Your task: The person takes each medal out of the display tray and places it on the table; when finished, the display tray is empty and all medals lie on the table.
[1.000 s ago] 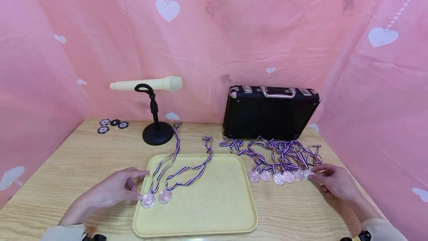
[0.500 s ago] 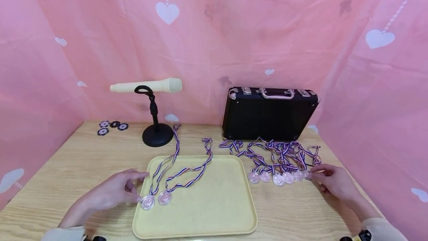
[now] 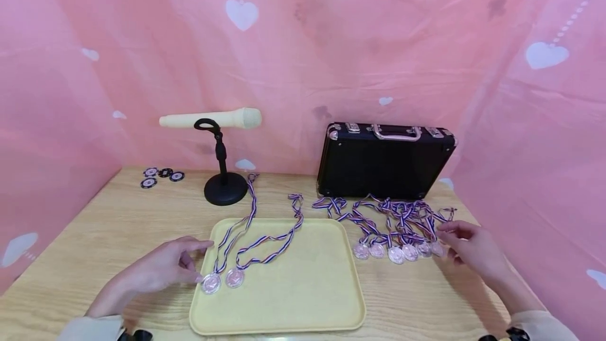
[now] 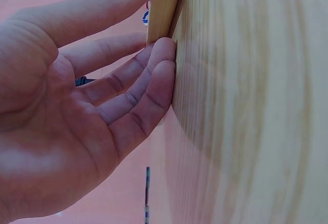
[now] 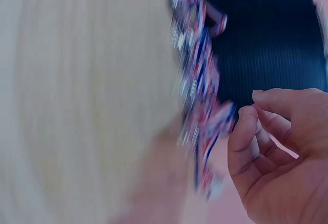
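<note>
Reaching: right hand [image 3: 473, 251], fingers loosely curled, nothing gripped yet, hovered at the outermost silver ribboned medal [image 3: 436, 249], right of the yellow plastic tray [image 3: 303, 299]; left hand [image 3: 163, 270] lay open w/ fingertips at the tray's left rim. Next, prob.: pinch that medal & carry it onto the tray.

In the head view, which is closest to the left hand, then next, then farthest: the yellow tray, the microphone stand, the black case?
From the left hand:
1. Yellow tray, right beside the fingers, which touch its left edge.
2. Microphone stand, farther back on the table.
3. Black case, far back on the right.
</note>
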A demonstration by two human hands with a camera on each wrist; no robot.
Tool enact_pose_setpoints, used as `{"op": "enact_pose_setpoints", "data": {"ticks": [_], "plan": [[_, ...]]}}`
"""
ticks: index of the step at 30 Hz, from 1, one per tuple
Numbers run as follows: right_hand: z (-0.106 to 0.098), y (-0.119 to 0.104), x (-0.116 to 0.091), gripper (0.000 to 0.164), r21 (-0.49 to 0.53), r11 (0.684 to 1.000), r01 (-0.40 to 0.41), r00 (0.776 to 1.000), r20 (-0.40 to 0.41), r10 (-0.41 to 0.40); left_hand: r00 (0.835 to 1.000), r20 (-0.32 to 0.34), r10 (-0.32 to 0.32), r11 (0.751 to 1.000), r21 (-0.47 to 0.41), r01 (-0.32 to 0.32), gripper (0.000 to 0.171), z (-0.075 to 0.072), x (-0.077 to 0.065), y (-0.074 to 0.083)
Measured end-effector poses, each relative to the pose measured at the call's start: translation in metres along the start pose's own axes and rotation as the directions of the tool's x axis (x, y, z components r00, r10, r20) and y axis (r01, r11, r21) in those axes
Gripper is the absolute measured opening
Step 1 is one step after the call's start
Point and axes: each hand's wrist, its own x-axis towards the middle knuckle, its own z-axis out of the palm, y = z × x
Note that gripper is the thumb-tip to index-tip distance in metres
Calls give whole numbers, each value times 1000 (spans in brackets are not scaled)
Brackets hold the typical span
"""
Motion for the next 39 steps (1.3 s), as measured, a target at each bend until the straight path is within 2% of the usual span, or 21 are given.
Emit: {"op": "enact_pose_setpoints", "data": {"ticks": [4, 9, 12, 15, 19, 21, 23, 25, 27, 31, 36, 39], "plan": [[34, -43, -2, 29, 58, 994, 93, 996, 14, -94, 1000, -6, -8, 1000, 13, 8, 72, -1, 1, 1], [97, -109, -8, 28, 209, 967, 147, 972, 151, -181, 1000, -15, -22, 1000, 8, 22, 71, -4, 3, 3], [142, -148, -17, 26, 285, 945, 162, 935, 260, -239, 999, -17, -34, 999, 2, 34, 72, -5, 3, 3], [185, -179, -27, 20, 325, 932, 157, 877, 387, -283, 1000, -12, -20, 1000, -23, 19, 73, -3, 2, 4], [227, -207, -41, 10, 285, 949, 131, 804, 529, -270, 1000, -10, -2, 999, -48, 1, 73, 1, 1, 3], [241, -214, -47, 12, 244, 962, 125, 787, 565, -246, 1000, -15, -13, 999, -45, 12, 72, 1, 1, 4], [250, -218, -52, 19, 192, 972, 134, 791, 570, -222, 999, -16, -30, 999, -41, 30, 71, 2, 0, 5], [257, -220, -54, 25, 148, 977, 155, 809, 549, -211, 999, -11, -40, 998, -45, 39, 71, 3, 1, 6], [262, -220, -54, 29, 100, 976, 194, 830, 514, -217, 999, -5, -38, 998, -52, 38, 71, 4, 2, 6], [272, -223, -50, 38, 24, 966, 257, 850, 471, -238, 1000, 2, -23, 997, -71, 23, 72, 7, 0, 4], [281, -231, -42, 54, -125, 932, 342, 869, 420, -262, 1000, -6, 1, 997, -76, -1, 72, 5, 0, 2], [280, -233, -39, 52, -177, 900, 398, 860, 415, -298, 1000, -13, 1, 998, -67, -1, 72, 4, 1, 2]]}}
